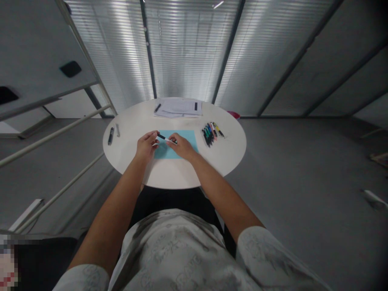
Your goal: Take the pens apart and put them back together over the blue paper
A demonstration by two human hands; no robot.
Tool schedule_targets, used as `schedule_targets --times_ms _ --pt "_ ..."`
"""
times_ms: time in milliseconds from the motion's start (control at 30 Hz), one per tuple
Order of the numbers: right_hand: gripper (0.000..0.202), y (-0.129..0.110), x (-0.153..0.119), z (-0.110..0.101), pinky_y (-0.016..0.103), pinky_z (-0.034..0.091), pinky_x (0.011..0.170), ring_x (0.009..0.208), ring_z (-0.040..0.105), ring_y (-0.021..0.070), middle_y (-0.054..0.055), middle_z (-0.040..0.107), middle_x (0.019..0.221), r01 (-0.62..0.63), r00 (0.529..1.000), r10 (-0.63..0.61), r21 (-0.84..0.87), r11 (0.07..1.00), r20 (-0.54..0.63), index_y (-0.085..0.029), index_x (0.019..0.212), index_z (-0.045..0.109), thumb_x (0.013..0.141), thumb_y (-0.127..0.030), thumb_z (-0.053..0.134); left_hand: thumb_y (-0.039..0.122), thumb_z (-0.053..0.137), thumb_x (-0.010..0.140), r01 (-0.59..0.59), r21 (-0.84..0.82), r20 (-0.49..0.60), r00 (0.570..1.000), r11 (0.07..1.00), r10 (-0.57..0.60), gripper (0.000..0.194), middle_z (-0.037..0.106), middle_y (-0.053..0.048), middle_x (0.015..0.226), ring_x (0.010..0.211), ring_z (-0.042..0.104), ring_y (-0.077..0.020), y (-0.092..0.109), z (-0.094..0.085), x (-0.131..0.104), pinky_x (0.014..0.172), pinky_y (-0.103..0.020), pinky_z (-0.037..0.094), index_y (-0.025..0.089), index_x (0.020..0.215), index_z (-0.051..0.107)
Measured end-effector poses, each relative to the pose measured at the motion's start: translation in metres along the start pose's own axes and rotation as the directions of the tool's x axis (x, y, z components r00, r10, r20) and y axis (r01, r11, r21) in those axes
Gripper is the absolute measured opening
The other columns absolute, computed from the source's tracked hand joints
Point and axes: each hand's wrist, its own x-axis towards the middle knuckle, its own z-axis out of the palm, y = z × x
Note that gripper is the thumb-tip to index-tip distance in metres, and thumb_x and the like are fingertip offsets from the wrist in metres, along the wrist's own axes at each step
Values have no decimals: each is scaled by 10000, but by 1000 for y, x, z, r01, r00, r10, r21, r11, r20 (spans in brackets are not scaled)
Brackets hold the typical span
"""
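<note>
A black-and-white marker pen (163, 137) is held slantwise between my two hands, above a light-blue sheet (168, 153) on the table. The fingertips of my left hand (146, 145) pinch its dark left end. Around its right end, my right hand (182, 146) has its thumb and fingers closed. A group of pens and markers (211, 132) in several colours lies side by side just right of the blue sheet.
The round white table (127, 113) carries a stack of papers (177, 107) at the back, with dark items on it. A dark pen-like item (110, 136) and a small pale object (117, 130) lie at the left. A metal frame (60, 141) stands left of the table.
</note>
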Motion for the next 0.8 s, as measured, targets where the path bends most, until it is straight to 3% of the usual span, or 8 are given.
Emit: schedule_targets --times_ms 100,267,433,567,700,800 --pt "175 3 1 0 272 399 750 830 529 154 10 596 931 29 998 -31 -29 999 -56 -213 919 585 901 -386 573 339 837 606 -1 -5 11 1000 1000 1 367 684 -55 917 590 554 -65 1 0 -1 464 -182 398 171 903 703" --pt "276 6 2 2 278 391 790 878 526 159 30 576 916 72 997 -73 -50 996 -12 -203 863 602 982 -368 415 334 836 609 3 -23 19 1000 1000 -2 374 685 -57 989 594 550 -53 0 0 -1 460 -168 397 171 920 708" --pt "216 1 0 1 261 382 736 813 520 147 5 604 938 14 999 -14 -12 1000 -46 -204 965 579 886 -404 577 315 837 616 -3 -46 16 1000 999 3 354 675 -48 988 587 550 -48 -1 -1 1 450 -169 399 167 912 712" --pt "205 0 -1 -2 258 365 712 790 517 145 -2 610 868 12 999 -12 -9 1000 -31 -201 883 590 918 -387 512 312 829 631 12 -34 14 1000 999 -11 337 668 -45 939 581 543 -47 1 0 0 462 -170 397 161 907 708" --pt "236 -1 0 -2 242 365 656 695 508 124 -22 594 739 -24 1000 24 96 995 -3 -195 798 595 915 -375 495 331 828 629 4 -11 13 1000 1000 -4 342 674 -50 966 585 538 -47 3 1 -2 469 -172 386 169 901 699" --pt "244 -3 3 -1 223 355 554 562 493 97 -29 591 653 -127 992 124 295 947 30 -185 739 592 871 -385 547 353 827 625 -8 -20 12 1000 1000 8 346 670 -44 983 595 537 -49 2 0 -2 473 -179 385 177 892 696"
